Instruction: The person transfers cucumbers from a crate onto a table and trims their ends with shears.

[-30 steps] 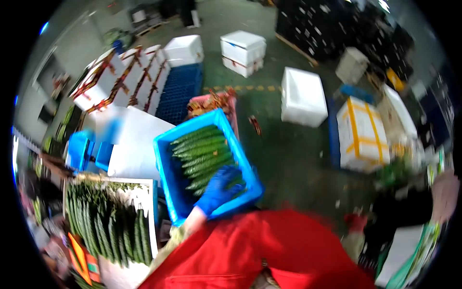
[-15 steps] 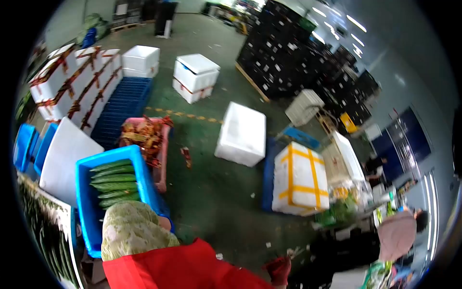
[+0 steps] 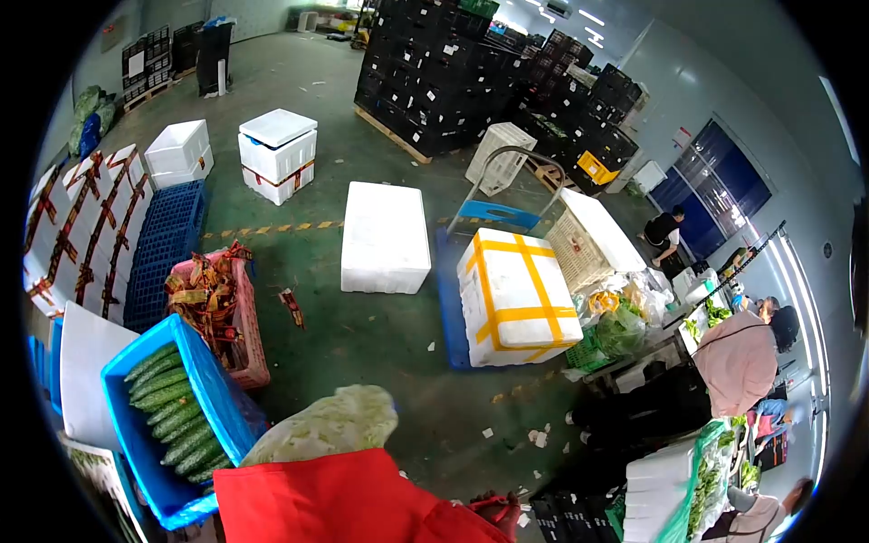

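A patterned pale green sleeve (image 3: 330, 421) reaches out over my red apron (image 3: 317, 498). My left hand is hidden at its end. Low in the picture, my right hand (image 3: 493, 509) shows only in part, dark with red on it, and its fingers are too small and blurred to read. Left of the sleeve is a blue-lined crate (image 3: 237, 433) holding several cucumbers (image 3: 172, 412), laid side by side. A pink crate (image 3: 256, 339) just beyond it is filled with brown and red tape scraps (image 3: 206, 303).
A white foam box (image 3: 385, 237) stands on the green floor ahead. A yellow-taped foam box (image 3: 516, 299) sits on a blue trolley (image 3: 451, 312). Taped foam boxes (image 3: 86, 226) line the left. Black crates (image 3: 434, 81) are stacked behind. A person in pink (image 3: 738, 362) bends at the right.
My view has turned right, so the boxes and crates sit further left. The sleeve has moved right, away from over the blue-lined crate. Less of my right hand shows.
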A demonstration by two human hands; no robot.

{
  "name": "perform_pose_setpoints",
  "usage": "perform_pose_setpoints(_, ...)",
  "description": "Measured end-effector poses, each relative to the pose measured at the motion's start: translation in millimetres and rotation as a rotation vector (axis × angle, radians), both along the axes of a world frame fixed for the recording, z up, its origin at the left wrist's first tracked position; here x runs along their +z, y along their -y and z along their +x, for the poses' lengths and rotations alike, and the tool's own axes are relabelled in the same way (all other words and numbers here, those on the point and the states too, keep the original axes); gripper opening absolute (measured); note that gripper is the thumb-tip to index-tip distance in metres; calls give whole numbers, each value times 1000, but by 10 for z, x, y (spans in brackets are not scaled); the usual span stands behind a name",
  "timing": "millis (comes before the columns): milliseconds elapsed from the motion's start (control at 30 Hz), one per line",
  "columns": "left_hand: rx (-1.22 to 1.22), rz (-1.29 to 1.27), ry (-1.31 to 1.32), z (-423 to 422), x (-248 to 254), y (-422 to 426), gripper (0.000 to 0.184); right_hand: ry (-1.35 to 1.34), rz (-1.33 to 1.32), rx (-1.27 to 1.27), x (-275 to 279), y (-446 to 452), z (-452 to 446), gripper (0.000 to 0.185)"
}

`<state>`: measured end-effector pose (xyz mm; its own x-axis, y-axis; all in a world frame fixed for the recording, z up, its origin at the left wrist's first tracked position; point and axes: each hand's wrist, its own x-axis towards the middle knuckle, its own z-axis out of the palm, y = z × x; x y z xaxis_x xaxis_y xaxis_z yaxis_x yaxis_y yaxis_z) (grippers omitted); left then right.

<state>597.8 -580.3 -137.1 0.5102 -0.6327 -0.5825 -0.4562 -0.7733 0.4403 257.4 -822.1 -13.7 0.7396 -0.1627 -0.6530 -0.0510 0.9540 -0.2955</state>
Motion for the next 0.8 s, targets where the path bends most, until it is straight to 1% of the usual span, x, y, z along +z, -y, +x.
perform_pose_setpoints(100,-12,-307,-2,-98,83,970,41,-52,-27,-14,-1,-81,81,35)
perform_pose_setpoints(200,-107,-674,-78,-341,318,1567,39,-73,-35,-4,-8,-147,171,33)
perform_pose_setpoints(267,-209,-637,-216,-511,632,1600,38,-88,-39,8,11,-178,233,31)
perform_pose_setpoints(367,-319,-427,-312,-776,37,1785,38,-109,-39,43,41,-217,328,29)
perform_pose_setpoints(433,-170,-273,-540,-966,-68,1757,39,-118,-47,72,43,-241,401,28)
perform_pose_setpoints(467,-98,-198,-655,-1007,-45,1736,39,-121,-52,85,37,-243,438,27)
perform_pose_setpoints(600,-91,-253,-671,-868,180,1611,41,-145,-48,127,38,-274,536,24)
perform_pose_setpoints(800,-80,-382,-551,-600,210,1553,41,-159,-61,181,33,-296,677,20)
